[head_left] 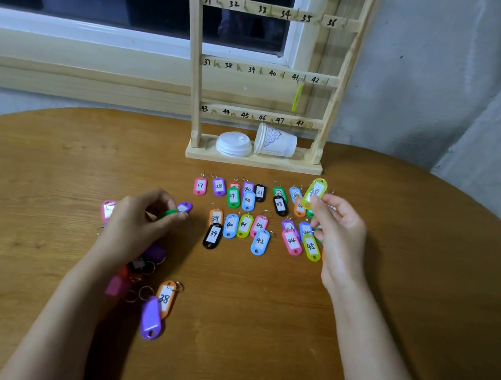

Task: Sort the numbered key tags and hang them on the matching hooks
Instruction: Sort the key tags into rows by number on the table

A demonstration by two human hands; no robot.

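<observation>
Pinching a yellow-green plastic key tag (315, 193) between thumb and curled fingertips, right hand (341, 230) held over the rows' right end; number blurred. Left hand (139, 223): thumb and forefinger nip a green plastic tag (168, 212) seen edge-on, label hidden. Pink tag (107, 210) half covered by the left knuckles. Heap of purple, black, red and pink tags (153, 253) under the left wrist, numbers out of sight. Orange tag marked 38 (165, 298) overlapped by a face-down purple tag (151, 320). Brown wooden table (54, 170) carries two sorted rows, upper row (219, 186) from 27, lower row (244, 225) from 39, right ends masked by the right hand. Behind: pale wooden hook rack (197, 55) numbered 31–48, top cropped; hanging yellow-green tag (297, 98) edge-on by 41. White paper cup (276, 143) on its side and stacked white lids (234, 144) on the rack's base.
</observation>
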